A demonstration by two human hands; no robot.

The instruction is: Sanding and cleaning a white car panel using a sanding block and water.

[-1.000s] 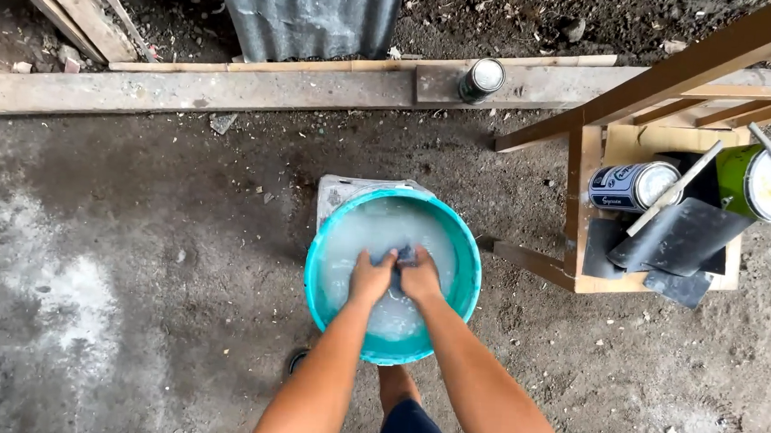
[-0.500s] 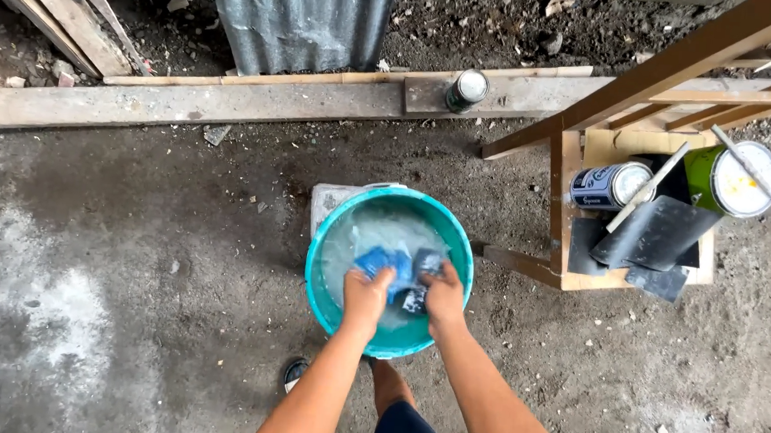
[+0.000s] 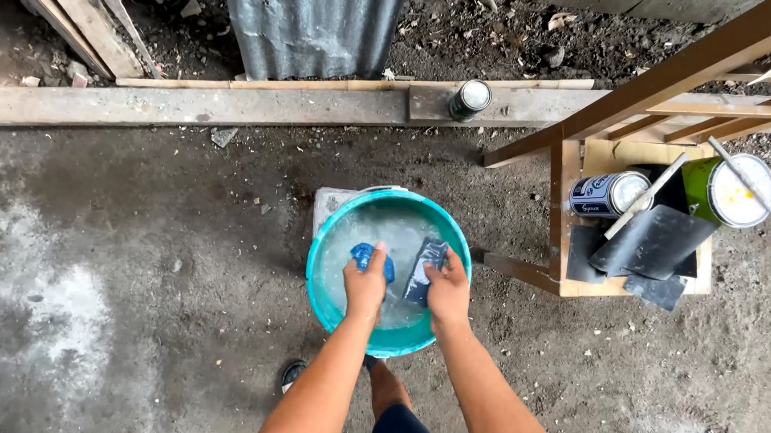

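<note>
My left hand (image 3: 365, 287) grips a blue sponge (image 3: 367, 256), my right hand (image 3: 449, 292) a limp, slippery dark sheet (image 3: 423, 268), over the teal bucket (image 3: 326, 306).

I count two hands: the left hand (image 3: 364, 287) and the right hand (image 3: 449, 292). One turquoise bucket (image 3: 324, 280). One blue rag (image 3: 365, 256) and one dark sheet (image 3: 424, 265) in it. Three cans: one dark can (image 3: 469, 98) on the beam, one blue-labelled can (image 3: 607, 195) and one green can (image 3: 726, 188) on the table (image 3: 635, 290). One corrugated metal sheet (image 3: 313, 20).
</note>
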